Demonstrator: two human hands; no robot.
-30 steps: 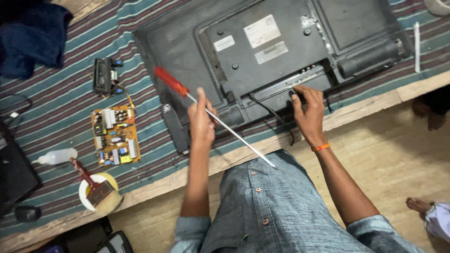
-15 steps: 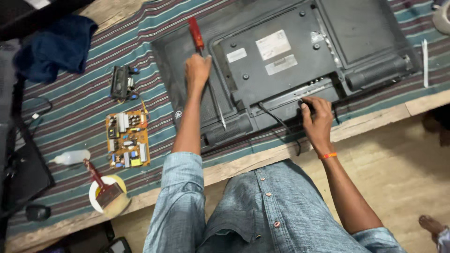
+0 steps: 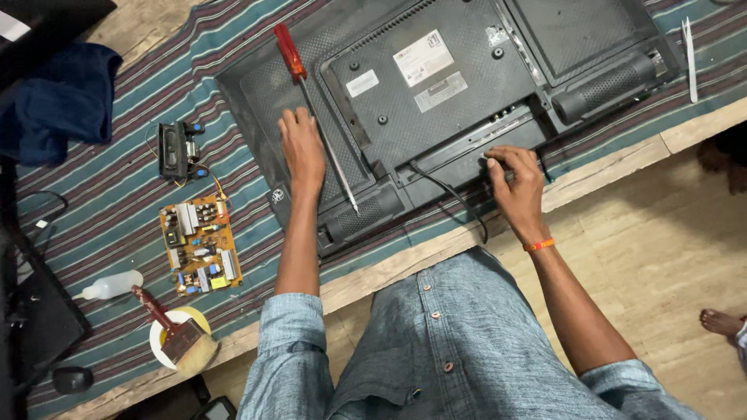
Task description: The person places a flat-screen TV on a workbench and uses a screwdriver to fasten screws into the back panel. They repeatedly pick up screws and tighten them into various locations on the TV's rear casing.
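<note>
A flat-screen television (image 3: 436,93) lies face down on a striped cloth, its dark back cover up. A long screwdriver with a red handle (image 3: 289,51) rests on the cover, its shaft running down to the right. My left hand (image 3: 302,149) lies flat on the cover just left of the shaft, holding nothing. My right hand (image 3: 515,180) pinches a small part at the television's lower edge, next to a black cable (image 3: 451,194). An orange band sits on that wrist.
A yellow circuit board (image 3: 200,245) and a small black speaker unit (image 3: 173,149) lie left of the television. A paintbrush (image 3: 173,330) rests on a round lid, beside a white squeeze bottle (image 3: 109,286). Blue cloth (image 3: 58,101) lies far left. White tweezers (image 3: 689,58) lie right.
My left hand carried the red-handled screwdriver up onto the back cover, set it down and let go. My right hand stayed at the lower edge.
</note>
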